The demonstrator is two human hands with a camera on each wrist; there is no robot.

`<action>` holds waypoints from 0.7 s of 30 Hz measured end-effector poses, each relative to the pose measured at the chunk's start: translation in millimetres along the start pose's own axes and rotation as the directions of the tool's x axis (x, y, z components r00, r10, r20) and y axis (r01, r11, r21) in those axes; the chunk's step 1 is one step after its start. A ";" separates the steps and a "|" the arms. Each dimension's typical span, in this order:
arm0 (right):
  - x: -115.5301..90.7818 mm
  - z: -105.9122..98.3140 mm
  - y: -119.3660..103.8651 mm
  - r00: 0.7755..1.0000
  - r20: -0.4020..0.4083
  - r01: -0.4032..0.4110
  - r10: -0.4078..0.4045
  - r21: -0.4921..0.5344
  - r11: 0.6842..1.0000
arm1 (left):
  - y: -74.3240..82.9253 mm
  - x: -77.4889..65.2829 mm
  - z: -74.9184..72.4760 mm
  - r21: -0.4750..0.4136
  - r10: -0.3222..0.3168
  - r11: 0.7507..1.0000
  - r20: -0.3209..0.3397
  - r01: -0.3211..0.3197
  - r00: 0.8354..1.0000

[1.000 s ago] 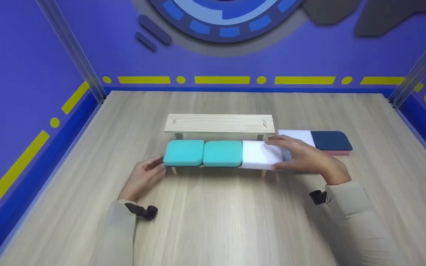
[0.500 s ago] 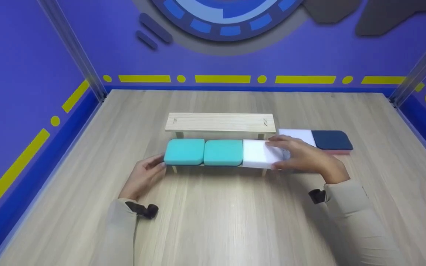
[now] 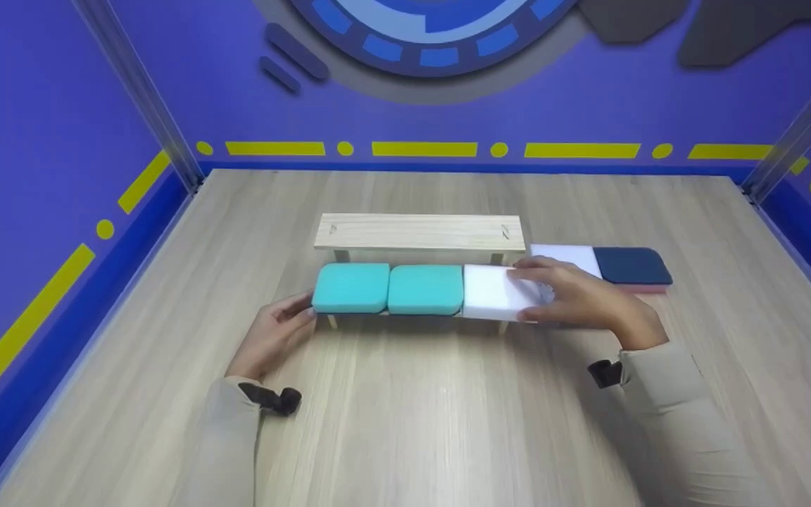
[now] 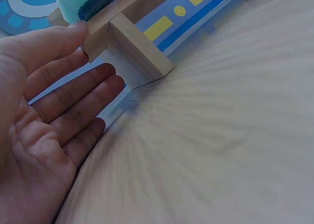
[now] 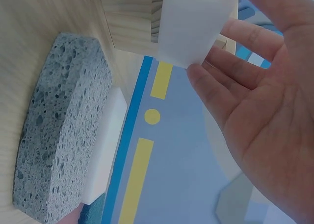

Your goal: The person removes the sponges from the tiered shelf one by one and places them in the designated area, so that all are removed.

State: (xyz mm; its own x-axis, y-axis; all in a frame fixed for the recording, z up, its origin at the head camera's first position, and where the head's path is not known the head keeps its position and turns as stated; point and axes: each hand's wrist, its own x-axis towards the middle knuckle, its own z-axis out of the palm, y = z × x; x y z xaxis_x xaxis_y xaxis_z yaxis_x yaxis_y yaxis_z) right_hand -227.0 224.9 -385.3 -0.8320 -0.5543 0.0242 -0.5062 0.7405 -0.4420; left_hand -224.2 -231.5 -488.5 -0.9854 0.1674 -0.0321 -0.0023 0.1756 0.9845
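Observation:
Two turquoise sponges (image 3: 352,287) (image 3: 425,289) and a white sponge (image 3: 491,291) lie side by side along a small wooden bench (image 4: 142,52). At the bench's left end, my left hand (image 3: 272,334) touches with its thumb and forefinger tips; the left wrist view shows the other fingers extended below. My right hand (image 3: 581,299) pinches the right end of the white sponge, thumb on the near side and fingertips on the far side. In the right wrist view, the sponge's end (image 5: 189,28) overhangs the wood between thumb and fingers.
A second wooden bench (image 3: 419,232) stands just behind. To the right lie a pitted grey sponge (image 5: 64,126), mostly behind my right hand in the head view, another white sponge (image 3: 564,258) and a dark-topped pink sponge (image 3: 632,266). Blue walls (image 3: 448,127) enclose the table.

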 end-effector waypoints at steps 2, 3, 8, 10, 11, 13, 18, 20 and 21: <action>-0.7 -0.4 0.2 1.000 -0.005 0.003 -0.003 0.000 1.000 | 0.1 0.4 -0.3 0.003 -0.003 1.000 0.004 0.003 1.000; -1.2 -0.4 0.7 1.000 -0.010 0.006 -0.006 0.000 1.000 | 0.2 0.6 -0.5 0.003 -0.006 1.000 0.005 0.006 1.000; -4.0 -0.1 2.8 1.000 -0.020 0.005 -0.005 -0.002 1.000 | 1.2 0.1 -0.8 0.016 -0.008 1.000 0.006 0.008 1.000; -5.7 -0.3 3.8 1.000 -0.016 -0.006 0.006 -0.001 1.000 | 0.9 0.0 -0.5 0.020 -0.007 1.000 0.003 0.006 1.000; -6.6 -0.5 4.5 1.000 -0.017 -0.008 0.008 -0.001 1.000 | 0.9 -0.1 -0.3 0.022 -0.007 1.000 0.000 0.007 1.000; -8.8 -1.0 5.9 1.000 -0.017 -0.016 0.016 0.007 1.000 | 0.5 0.1 -0.3 0.026 -0.007 1.000 -0.001 0.007 1.000; -14.5 -2.1 9.8 0.999 -0.020 -0.030 0.030 0.028 0.999 | 0.2 0.6 -0.7 0.035 0.000 0.999 -0.006 0.000 1.000; -16.7 -2.8 11.5 0.999 -0.026 -0.020 0.021 0.030 0.999 | 0.3 0.5 -0.9 0.037 0.003 0.999 -0.006 -0.003 1.000; -17.8 -3.2 12.7 0.999 -0.030 -0.014 0.015 0.029 0.999 | 0.3 0.6 -0.9 0.034 0.005 0.999 -0.003 -0.004 1.000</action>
State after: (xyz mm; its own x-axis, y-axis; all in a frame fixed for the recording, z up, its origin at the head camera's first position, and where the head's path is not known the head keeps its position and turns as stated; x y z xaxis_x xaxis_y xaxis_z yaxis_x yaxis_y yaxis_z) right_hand -219.3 245.4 -388.5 -0.8459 -0.5314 0.0448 -0.4878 0.7370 -0.4678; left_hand -224.9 -232.2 -488.0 -0.9858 0.1654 -0.0272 0.0078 0.2075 0.9782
